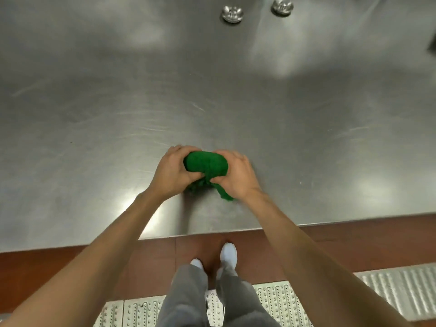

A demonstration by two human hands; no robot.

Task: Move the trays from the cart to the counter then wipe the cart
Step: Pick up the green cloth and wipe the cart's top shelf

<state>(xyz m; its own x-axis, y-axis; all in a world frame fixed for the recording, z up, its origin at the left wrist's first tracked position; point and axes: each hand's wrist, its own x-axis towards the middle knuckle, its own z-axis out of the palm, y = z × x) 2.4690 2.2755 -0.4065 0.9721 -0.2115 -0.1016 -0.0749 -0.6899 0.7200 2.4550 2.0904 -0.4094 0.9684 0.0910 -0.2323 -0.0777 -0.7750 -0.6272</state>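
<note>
We are standing at a steel surface point(212, 102), both hands working a green cloth point(205, 165) just above it near the front edge. Our left hand point(171, 172) is curling its fingers tightly around the cloth's left end, and our right hand point(236, 175) is closing over the right end, thumb pinching a loose tail that is hanging down beside the wrist. The cloth is bunching into a thick roll between the two fists, its lower folds seemingly touching the metal.

No trays are showing anywhere in view, and we cannot tell whether this surface is the cart top or the counter. Judging by the cloth, we are probably entering the wiping step, wringing or gathering the cloth into a pad.

The next move is calling for one hand to let go, the other to flatten the cloth against the metal and sweep it across in overlapping passes, reaching toward the two round knobs point(232, 14) at the far side.
</note>
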